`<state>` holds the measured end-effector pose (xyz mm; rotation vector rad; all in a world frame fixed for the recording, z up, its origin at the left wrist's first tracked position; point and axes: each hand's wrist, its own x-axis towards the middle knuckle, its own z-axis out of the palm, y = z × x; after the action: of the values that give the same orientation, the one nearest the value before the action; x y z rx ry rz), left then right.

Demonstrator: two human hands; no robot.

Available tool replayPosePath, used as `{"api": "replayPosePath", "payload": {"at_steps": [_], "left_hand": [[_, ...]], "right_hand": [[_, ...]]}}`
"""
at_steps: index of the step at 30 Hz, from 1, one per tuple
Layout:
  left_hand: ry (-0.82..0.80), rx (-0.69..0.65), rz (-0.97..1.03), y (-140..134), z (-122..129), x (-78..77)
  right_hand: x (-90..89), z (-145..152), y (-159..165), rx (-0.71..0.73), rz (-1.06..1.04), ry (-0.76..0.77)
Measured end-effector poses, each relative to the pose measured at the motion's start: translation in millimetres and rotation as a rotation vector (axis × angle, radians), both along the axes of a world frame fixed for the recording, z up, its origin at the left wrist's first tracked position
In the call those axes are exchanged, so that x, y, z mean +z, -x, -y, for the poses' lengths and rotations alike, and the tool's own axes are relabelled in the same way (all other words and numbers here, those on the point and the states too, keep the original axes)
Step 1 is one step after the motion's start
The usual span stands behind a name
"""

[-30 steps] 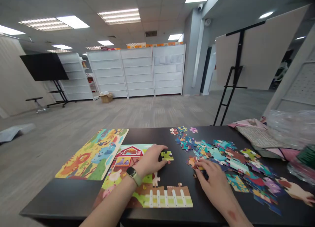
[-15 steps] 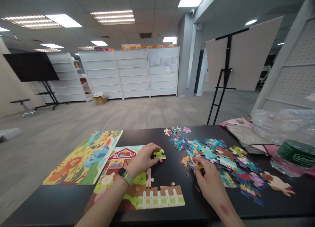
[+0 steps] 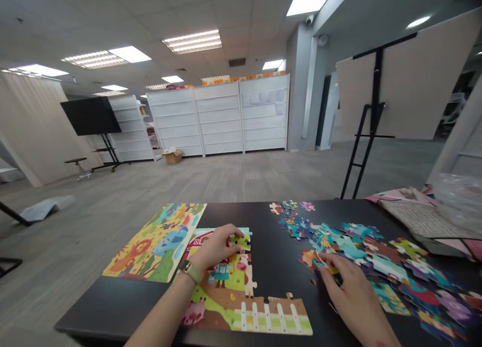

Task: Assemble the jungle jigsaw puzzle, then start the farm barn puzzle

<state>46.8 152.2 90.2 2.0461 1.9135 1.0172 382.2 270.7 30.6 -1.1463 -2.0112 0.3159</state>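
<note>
My left hand (image 3: 215,250) pinches a green jigsaw puzzle piece (image 3: 244,240) at the upper right of a partly assembled farm puzzle (image 3: 214,304). The piece lies against the puzzle's top right edge; the fingers hide part of it. Below it, pieces with a pink pig and a row of white fence posts form the right side. My right hand (image 3: 352,286) is curled at the near left of a heap of loose puzzle pieces (image 3: 350,249), fingers closed around a partly hidden yellow and dark puzzle piece (image 3: 333,270). An orange piece (image 3: 308,259) lies just beyond its fingertips.
An assembled animal puzzle (image 3: 158,244) lies left of the farm puzzle on the black table (image 3: 94,302). A patterned cloth bag (image 3: 422,219) and clear plastic (image 3: 459,201) are at the far right. Beyond stand an easel board (image 3: 406,81) and white shelves (image 3: 218,118).
My left hand has brought the green piece from beyond the puzzle's right side to its upper right edge. My right hand stays at the heap. The camera view has turned left.
</note>
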Motion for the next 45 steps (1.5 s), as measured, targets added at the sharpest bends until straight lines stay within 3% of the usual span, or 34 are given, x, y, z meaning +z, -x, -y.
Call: {"api": "replayPosePath", "payload": {"at_steps": [15,30,45], "left_hand": [[-0.011,0.021,0.002,-1.6,-2.5,-5.2],[-0.006,-0.05,0.029,-41.2,-22.6,-7.8],[-0.017,-0.088,0.061,-38.1,-21.6,-10.3]], "right_hand": [[-6.5,-2.9,0.6,-0.01,-0.013,-0.029],[-8.0,-1.7,-0.7,0.004,-0.019,-0.035],[-8.8,-2.1,0.8,-0.002,0.024,-0.067]]}}
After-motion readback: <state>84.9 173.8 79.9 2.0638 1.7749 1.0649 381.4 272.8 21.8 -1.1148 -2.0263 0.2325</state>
